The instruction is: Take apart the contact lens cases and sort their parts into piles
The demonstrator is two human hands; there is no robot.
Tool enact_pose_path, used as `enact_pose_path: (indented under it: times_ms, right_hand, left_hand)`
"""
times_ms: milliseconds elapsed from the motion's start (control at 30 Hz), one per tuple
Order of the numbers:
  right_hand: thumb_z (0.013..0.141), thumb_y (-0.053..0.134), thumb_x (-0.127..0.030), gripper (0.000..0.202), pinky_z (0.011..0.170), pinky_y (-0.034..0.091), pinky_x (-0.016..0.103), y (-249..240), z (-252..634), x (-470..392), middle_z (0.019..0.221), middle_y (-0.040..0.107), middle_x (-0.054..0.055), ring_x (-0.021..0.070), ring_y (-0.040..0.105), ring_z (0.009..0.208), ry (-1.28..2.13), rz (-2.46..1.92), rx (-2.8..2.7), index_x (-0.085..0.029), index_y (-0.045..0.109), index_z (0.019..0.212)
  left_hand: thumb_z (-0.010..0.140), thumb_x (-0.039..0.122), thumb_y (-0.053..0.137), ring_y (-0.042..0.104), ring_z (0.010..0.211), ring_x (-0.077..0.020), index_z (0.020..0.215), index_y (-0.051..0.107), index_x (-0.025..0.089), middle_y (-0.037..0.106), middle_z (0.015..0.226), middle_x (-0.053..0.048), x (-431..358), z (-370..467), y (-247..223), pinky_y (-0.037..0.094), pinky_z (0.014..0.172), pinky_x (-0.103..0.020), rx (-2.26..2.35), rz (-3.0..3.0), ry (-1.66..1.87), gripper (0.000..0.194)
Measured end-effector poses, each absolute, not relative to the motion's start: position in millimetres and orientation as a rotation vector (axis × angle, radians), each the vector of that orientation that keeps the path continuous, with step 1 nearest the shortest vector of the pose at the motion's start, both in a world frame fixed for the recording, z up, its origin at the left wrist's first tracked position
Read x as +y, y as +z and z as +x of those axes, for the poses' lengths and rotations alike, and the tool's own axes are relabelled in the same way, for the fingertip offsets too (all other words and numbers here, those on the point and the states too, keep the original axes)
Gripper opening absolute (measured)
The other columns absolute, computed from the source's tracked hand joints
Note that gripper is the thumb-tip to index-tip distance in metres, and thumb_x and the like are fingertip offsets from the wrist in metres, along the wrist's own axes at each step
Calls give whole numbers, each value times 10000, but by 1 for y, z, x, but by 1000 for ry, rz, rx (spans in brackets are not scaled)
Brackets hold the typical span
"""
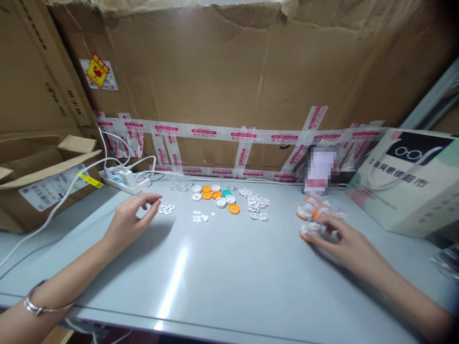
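At the left, a cluster of small white plastic pieces (167,209) is lying loose, so a low sweep of the left hand (126,219) could easily scatter it across the smooth grey tabletop (233,272). In the middle, the small white round discs (199,218) are lying just as loose, and a stray knuckle would probably send them among the orange, white and teal plastic rings (216,194) on their far side. At the right, crowding looks the greater risk: the right hand (351,243) is hovering beside an orange-based pile of white pieces (313,208), and a bump could topple it.

As for the fingers, the left thumb and forefinger are curving nearly together just beside the cluster (whether anything tiny is sitting between them, I cannot tell). The right thumb and fingers, though blurred, are gripping an orange-based white plastic piece (310,229), which is sitting between their tips, on the pile's near side.
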State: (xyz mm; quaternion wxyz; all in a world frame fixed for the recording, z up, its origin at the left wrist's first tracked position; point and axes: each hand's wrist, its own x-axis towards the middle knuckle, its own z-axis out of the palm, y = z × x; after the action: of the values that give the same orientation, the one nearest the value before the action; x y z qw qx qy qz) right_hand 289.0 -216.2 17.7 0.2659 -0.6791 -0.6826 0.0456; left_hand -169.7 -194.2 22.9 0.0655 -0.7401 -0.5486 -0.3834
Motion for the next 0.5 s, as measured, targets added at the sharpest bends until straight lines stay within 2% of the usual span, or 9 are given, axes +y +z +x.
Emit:
enact_pose_path:
  times_ms: [100,167,267,367,500]
  right_hand:
    - [717,576,-446,267,592,449,287,26,240,-225,754,632,28,177,556,654,422,-1620,-1975,-208,590,837]
    - [726,576,-393,214,617,445,265,28,210,-227,763,633,15,163,557,680,590,-1501,-2027,-208,591,833]
    - [709,603,-354,210,629,428,247,25,178,-221,787,628,11,144,543,686,737,-1388,-2030,-202,605,854]
    - [698,628,-356,218,613,403,241,18,162,-211,786,583,12,133,500,680,729,-1300,-2022,-196,616,846]
    - [690,643,-356,238,539,352,225,10,156,-200,676,506,-20,112,430,602,884,-1255,-1969,-185,609,853]
  left_hand:
    - [841,245,457,572,763,-147,948,567,178,634,854,-47,-198,-147,31,476,668,-241,-1382,-2359,-1106,168]
    - [845,211,447,581,825,-155,962,566,173,637,883,-57,-202,-124,37,461,786,-285,-1202,-2536,-1044,172]
    - [850,234,460,566,912,-175,1033,547,180,618,969,-68,-209,-85,43,448,824,-314,-1088,-2838,-924,210]
    - [817,303,536,538,981,-185,1105,510,192,584,1050,-69,-214,-54,40,440,851,-317,-1120,-3095,-929,310]
    - [736,329,638,552,907,-173,1153,490,194,583,1056,-60,-208,-32,23,441,811,-303,-1331,-3183,-1087,462]
